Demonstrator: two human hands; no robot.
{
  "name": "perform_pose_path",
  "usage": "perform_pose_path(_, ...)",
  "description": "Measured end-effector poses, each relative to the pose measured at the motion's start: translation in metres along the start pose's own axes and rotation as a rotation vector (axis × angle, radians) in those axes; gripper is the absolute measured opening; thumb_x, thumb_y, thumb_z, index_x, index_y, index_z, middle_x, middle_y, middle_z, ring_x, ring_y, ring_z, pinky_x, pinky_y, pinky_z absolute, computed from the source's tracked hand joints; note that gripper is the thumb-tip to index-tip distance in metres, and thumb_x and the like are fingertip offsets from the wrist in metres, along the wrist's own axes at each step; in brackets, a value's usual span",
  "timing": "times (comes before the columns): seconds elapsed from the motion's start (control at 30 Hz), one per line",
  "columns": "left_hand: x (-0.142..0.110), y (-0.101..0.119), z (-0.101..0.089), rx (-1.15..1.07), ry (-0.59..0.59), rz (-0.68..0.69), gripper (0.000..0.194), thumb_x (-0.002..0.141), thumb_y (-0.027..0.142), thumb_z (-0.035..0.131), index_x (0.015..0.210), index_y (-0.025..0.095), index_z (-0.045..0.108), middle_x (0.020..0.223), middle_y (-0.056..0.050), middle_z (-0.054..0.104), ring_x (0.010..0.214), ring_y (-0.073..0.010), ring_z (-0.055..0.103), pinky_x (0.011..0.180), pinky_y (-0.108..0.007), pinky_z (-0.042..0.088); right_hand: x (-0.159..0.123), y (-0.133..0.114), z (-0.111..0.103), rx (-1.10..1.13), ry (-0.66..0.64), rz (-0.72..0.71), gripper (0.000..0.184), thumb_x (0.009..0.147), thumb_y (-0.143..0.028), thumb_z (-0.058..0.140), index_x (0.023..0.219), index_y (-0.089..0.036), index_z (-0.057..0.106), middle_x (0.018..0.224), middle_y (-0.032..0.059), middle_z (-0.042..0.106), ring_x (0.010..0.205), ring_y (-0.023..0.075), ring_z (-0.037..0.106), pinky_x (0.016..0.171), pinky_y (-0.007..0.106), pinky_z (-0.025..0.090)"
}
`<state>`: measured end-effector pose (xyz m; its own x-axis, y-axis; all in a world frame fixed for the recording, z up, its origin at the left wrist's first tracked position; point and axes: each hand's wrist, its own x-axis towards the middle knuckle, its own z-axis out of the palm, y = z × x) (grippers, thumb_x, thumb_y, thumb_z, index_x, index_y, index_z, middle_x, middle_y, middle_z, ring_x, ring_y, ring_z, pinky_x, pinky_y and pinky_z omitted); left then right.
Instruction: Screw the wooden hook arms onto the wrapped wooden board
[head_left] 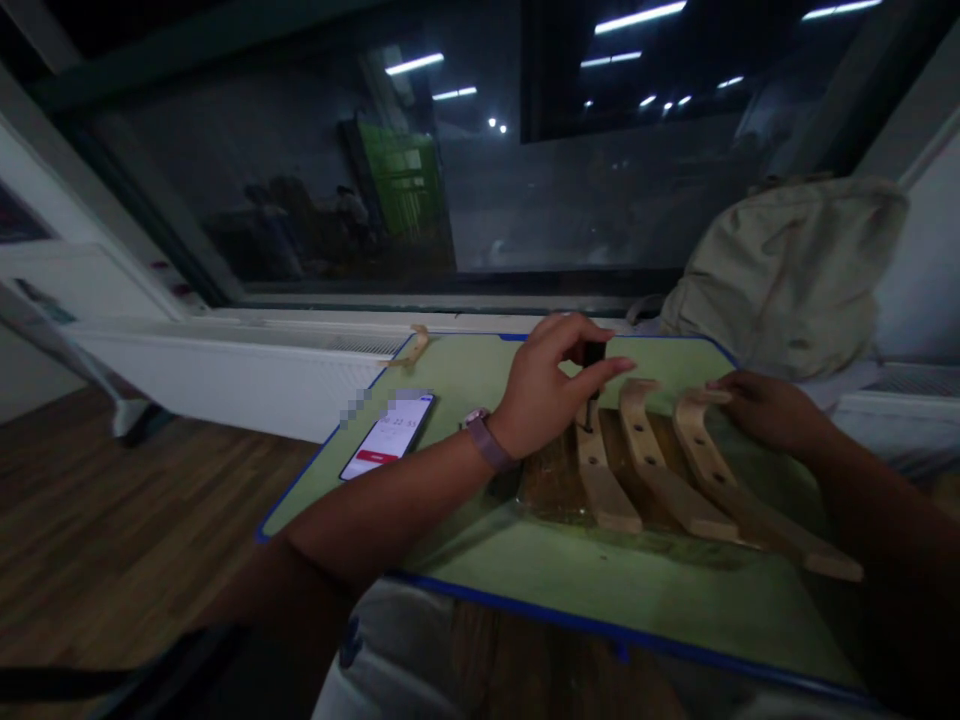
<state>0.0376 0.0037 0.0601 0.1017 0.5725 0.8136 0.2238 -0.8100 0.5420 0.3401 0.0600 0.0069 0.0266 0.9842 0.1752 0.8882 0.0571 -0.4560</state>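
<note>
My left hand [551, 375] is closed around the black handle of a screwdriver [595, 352]. Its shaft points down at the leftmost curved wooden piece [609, 490], meeting it near a dark hole or screw. A middle curved wooden piece [656, 480] and a right one [705, 450] lie alongside, each with two dark spots. All three rest across a brown board with a shiny, wrapped-looking surface [551, 480]. My right hand [772, 412] has its fingertips closed at the curled upper end of the right piece; part of the grip is in shadow.
A lit phone [390, 435] lies on the green, blue-edged table [465, 530]. Another small curved wooden piece [416, 347] sits at the far left corner. A beige backpack [787, 270] stands behind on the right, by the window. A white radiator [225, 375] runs along the left.
</note>
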Motion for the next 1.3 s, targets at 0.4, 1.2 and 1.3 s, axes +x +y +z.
perform_pose_path(0.4, 0.004, 0.010, -0.008, -0.096, -0.047, -0.136, 0.022, 0.076, 0.032, 0.078, 0.090, 0.020, 0.066, 0.090, -0.001, 0.069, 0.082, -0.0127, 0.066, 0.073, -0.024, 0.055, -0.004, 0.004, 0.006, -0.005, -0.009, -0.070, 0.032, 0.091, -0.038, 0.047, 0.082, -0.013, 0.065, 0.081, 0.0092, 0.068, 0.070, 0.0165, 0.056, 0.068, 0.028, 0.039)
perform_pose_path(1.2, 0.012, 0.008, -0.020, -0.196, -0.232, -0.238, 0.025, 0.083, 0.029, 0.068, 0.107, 0.021, 0.069, 0.104, -0.005, 0.072, 0.095, -0.0163, 0.069, 0.091, -0.034, 0.055, -0.001, 0.008, 0.009, 0.022, -0.053, -0.087, 0.029, 0.090, -0.039, 0.052, 0.079, -0.017, 0.066, 0.073, 0.0069, 0.067, 0.069, 0.0170, 0.056, 0.064, 0.028, 0.037)
perform_pose_path(1.3, 0.012, 0.008, -0.021, -0.006, -0.151, -0.132, 0.020, 0.078, 0.029, 0.075, 0.097, 0.023, 0.073, 0.100, -0.003, 0.071, 0.092, -0.0154, 0.066, 0.088, -0.031, 0.055, 0.000, 0.009, 0.010, 0.024, -0.059, -0.090, 0.029, 0.090, -0.040, 0.052, 0.080, -0.017, 0.067, 0.073, 0.0065, 0.067, 0.069, 0.0170, 0.057, 0.064, 0.028, 0.038)
